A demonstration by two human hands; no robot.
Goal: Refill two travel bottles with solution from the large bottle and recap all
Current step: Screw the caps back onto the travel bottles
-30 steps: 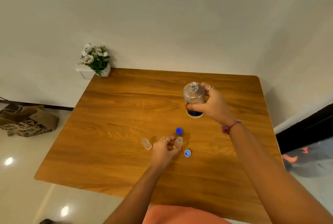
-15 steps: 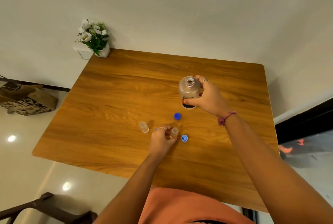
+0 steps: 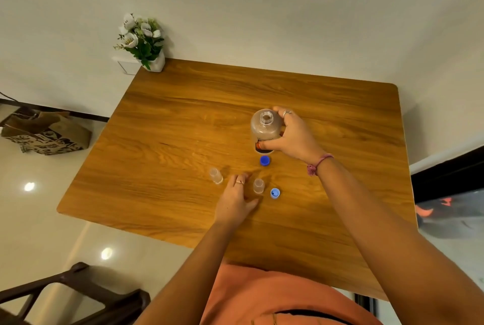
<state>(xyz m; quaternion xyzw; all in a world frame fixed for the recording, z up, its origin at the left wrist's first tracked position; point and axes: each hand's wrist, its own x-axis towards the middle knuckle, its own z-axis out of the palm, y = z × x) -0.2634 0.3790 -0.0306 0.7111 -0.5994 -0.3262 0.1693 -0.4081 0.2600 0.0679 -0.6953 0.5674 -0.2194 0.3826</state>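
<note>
The large bottle [image 3: 265, 129] stands uncapped and upright on the wooden table [image 3: 170, 128], right of centre. My right hand [image 3: 294, 136] is wrapped around its side. Two small clear travel bottles stand open nearer to me: one to the left [image 3: 216, 175] and one to the right [image 3: 258, 185]. My left hand [image 3: 235, 200] rests on the table between them, fingers spread, touching neither. A dark blue cap [image 3: 265, 160] lies just in front of the large bottle. A light blue cap [image 3: 275, 193] lies to the right of the right travel bottle.
A white pot of flowers [image 3: 148, 44] sits at the table's far left corner. A paper bag [image 3: 47, 132] stands on the floor to the left, and a dark chair [image 3: 78, 296] is at the lower left. The wall runs close behind the table.
My left hand has let go of the right travel bottle and drawn back slightly toward me. My right hand keeps its hold on the large bottle, which stays standing.
</note>
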